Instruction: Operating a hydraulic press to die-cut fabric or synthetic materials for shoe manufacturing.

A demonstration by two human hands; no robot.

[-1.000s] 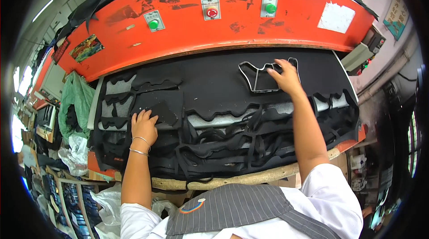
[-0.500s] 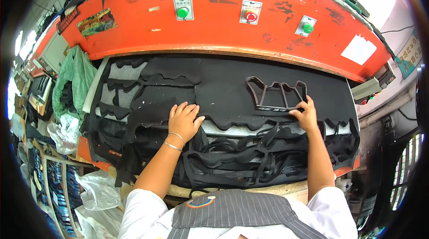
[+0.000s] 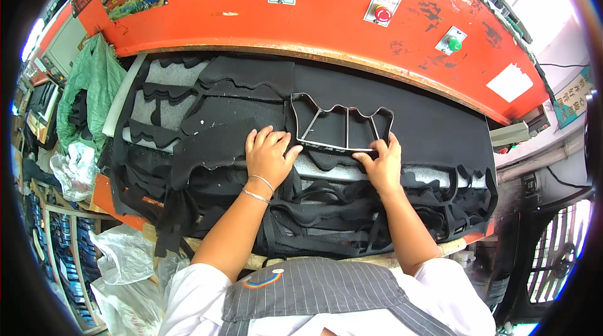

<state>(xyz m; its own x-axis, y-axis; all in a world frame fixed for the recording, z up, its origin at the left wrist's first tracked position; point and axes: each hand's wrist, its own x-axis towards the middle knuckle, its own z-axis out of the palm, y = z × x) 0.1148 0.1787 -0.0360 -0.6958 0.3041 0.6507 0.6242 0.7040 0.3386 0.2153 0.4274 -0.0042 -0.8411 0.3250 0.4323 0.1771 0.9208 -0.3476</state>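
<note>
A metal cutting die (image 3: 347, 127), a wavy-topped frame with inner struts, lies on a sheet of black fabric (image 3: 433, 125). At its lower right corner my right hand (image 3: 384, 163) grips the edge between thumb and fingers. My left hand (image 3: 269, 155), with two bangles at the wrist, rests flat on the black material with its fingers spread. Its thumb is close to the die's lower left corner. Cut black pieces (image 3: 232, 113) with wavy edges lie left of the die, over a grey layer (image 3: 173, 74).
An orange machine beam (image 3: 220, 28) with a red button (image 3: 382, 13) and two green buttons spans the far side. Tangled black offcuts (image 3: 326, 216) lie along the near edge. A green sack (image 3: 91, 91) and white plastic bags (image 3: 125, 260) are at left.
The cutting die has moved left with my right hand holding it, and now lies beside the cut pieces. My left hand remains flat on the material. The view has shifted slightly.
</note>
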